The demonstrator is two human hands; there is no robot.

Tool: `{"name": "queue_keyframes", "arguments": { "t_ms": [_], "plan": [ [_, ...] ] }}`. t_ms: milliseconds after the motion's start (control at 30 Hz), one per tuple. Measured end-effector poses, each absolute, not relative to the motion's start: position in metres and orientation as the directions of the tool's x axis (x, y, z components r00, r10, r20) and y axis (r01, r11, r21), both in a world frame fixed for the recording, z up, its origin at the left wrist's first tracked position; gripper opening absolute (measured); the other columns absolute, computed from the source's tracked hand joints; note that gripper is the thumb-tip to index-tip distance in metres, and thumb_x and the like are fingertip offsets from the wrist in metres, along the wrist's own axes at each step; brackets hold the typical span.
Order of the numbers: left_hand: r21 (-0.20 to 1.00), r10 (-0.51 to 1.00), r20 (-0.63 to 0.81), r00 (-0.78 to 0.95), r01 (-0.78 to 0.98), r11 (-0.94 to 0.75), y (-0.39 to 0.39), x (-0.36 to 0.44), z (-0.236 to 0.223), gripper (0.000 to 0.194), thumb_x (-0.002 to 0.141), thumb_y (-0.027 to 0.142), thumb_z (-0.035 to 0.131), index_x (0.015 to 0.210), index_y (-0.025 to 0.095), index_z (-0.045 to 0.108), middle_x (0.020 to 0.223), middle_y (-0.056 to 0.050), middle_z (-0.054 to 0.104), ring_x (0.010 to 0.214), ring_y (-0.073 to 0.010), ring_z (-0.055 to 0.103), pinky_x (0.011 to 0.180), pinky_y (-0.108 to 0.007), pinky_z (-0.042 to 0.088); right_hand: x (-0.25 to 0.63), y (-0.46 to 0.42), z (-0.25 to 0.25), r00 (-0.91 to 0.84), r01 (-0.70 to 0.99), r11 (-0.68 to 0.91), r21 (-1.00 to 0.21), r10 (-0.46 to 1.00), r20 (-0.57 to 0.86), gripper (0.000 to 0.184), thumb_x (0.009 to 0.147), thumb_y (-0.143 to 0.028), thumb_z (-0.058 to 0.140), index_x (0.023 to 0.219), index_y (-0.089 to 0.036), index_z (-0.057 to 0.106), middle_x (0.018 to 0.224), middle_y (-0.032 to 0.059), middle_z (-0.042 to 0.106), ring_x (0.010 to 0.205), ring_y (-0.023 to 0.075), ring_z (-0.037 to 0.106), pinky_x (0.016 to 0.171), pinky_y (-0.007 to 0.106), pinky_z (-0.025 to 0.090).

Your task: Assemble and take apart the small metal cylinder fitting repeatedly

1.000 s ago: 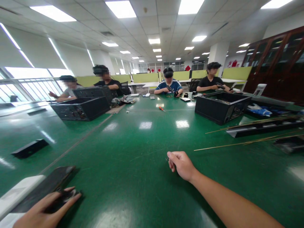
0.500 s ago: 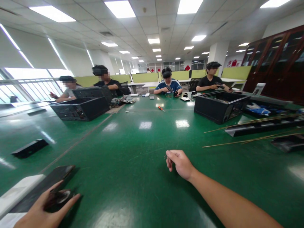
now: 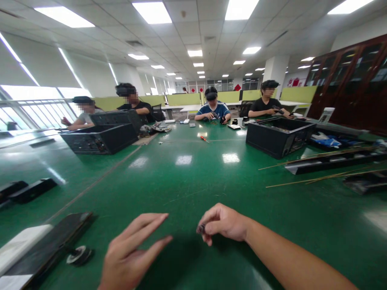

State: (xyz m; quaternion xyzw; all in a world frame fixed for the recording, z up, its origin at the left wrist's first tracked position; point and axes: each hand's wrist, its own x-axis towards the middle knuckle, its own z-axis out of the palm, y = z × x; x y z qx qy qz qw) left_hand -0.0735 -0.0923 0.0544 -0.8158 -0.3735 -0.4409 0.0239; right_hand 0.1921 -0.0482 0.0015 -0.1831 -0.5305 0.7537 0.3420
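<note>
My right hand (image 3: 222,225) is closed on a small dark piece (image 3: 200,228), pinched between thumb and fingers above the green table (image 3: 181,185); its exact kind is too blurred to make out. To its left my left hand (image 3: 136,245) holds nothing, thumb and fingers apart, the opening turned toward my right hand. Further left a round black part with a pale ring (image 3: 79,255) sits on the table. Beside it lies a long flat dark slab (image 3: 57,241), next to a white object (image 3: 24,241).
Black computer cases stand at left (image 3: 101,139) and right (image 3: 279,137). An orange screwdriver (image 3: 204,139) lies mid-table. Thin brass-coloured rods (image 3: 302,182) and a black metal channel (image 3: 317,163) lie at right. Black blocks (image 3: 33,190) are at left. Several people sit across the table.
My left hand has let go of the round black part and moved right, toward my right hand. The right hand has come a little nearer to me, still holding the small piece.
</note>
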Motion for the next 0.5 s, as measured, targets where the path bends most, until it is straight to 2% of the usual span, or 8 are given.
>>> {"name": "queue_keyframes", "arguments": {
  "t_ms": [100, 200, 367, 500],
  "plan": [
    [0.351, 0.497, 0.687, 0.53, 0.357, -0.866, -0.087, -0.015, 0.06, 0.047, 0.08, 0.018, 0.071, 0.122, 0.038, 0.064, 0.1, -0.003, 0.077, 0.09, -0.0207, 0.072, 0.076, -0.033, 0.062, 0.195, -0.049, 0.0, -0.751, -0.259, -0.19, -0.947, 0.656, 0.074, 0.039, 0.065, -0.045, 0.084, 0.082, -0.011, 0.075, 0.068, 0.0034, 0.068, 0.058, 0.0123, 0.06, 0.061, 0.025, 0.048],
    [0.452, 0.522, 0.703, 0.483, 0.263, -0.852, -0.082, 0.012, 0.055, 0.04, 0.082, 0.014, 0.069, 0.113, 0.038, 0.069, 0.096, -0.001, 0.077, 0.084, -0.019, 0.072, 0.073, -0.032, 0.062, 0.196, -0.049, 0.002, -0.735, -0.278, -0.175, -0.944, 0.672, 0.092, 0.04, 0.062, -0.05, 0.084, 0.072, -0.012, 0.075, 0.065, 0.0025, 0.067, 0.058, 0.0127, 0.06, 0.062, 0.025, 0.048],
    [0.518, 0.596, 0.715, 0.365, 0.296, -0.803, -0.085, 0.009, 0.044, 0.033, 0.082, 0.016, 0.069, 0.109, 0.036, 0.069, 0.089, 0.003, 0.077, 0.081, -0.018, 0.072, 0.072, -0.032, 0.061, 0.195, -0.05, 0.007, -0.74, -0.273, -0.165, -0.948, 0.666, 0.098, 0.044, 0.069, -0.056, 0.077, 0.074, -0.012, 0.075, 0.065, 0.0027, 0.066, 0.059, 0.0129, 0.06, 0.065, 0.026, 0.049],
    [0.494, 0.661, 0.73, 0.174, 0.534, -0.686, -0.094, -0.033, 0.048, 0.024, 0.082, 0.023, 0.069, 0.101, 0.038, 0.07, 0.093, 0.006, 0.073, 0.079, -0.0183, 0.07, 0.074, -0.032, 0.06, 0.197, -0.047, 0.004, -0.791, -0.176, -0.179, -0.968, 0.611, 0.031, 0.045, 0.071, -0.051, 0.078, 0.097, -0.015, 0.076, 0.075, 0.0031, 0.069, 0.059, 0.0111, 0.062, 0.062, 0.024, 0.048]
  ]
}}
